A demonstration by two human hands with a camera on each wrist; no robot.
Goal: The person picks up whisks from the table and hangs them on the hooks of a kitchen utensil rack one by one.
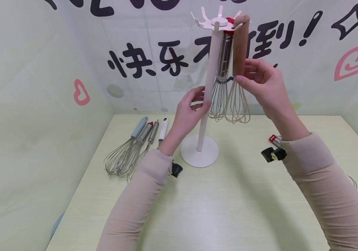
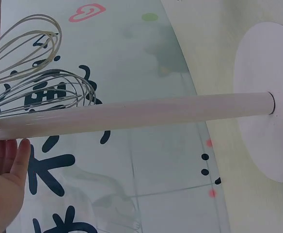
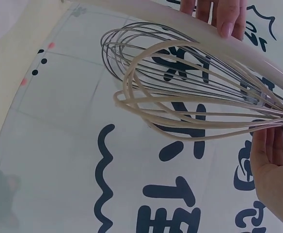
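Note:
A white stand [image 1: 202,132] with a round base and a ring of upturned hooks rises from the table. My left hand [image 1: 188,109] grips its pole about midway up, thumb on one side and fingers behind. My right hand [image 1: 265,82] pinches the lower handle of a wooden-handled whisk [image 1: 240,52], its beige loops hanging down. The handle's top is level with the hooks; whether it sits on one I cannot tell. Between pole and wooden handle hangs a metal whisk [image 1: 224,55] with a red top. Both sets of loops overlap in the right wrist view.
Several whisks lie at the table's left, among them a blue-handled whisk [image 1: 139,127] and a white-handled whisk [image 1: 163,129]. A red-tipped metal handle [image 1: 274,140] shows at the right, partly behind my sleeve. Behind the table hangs a printed cloth [image 1: 154,101].

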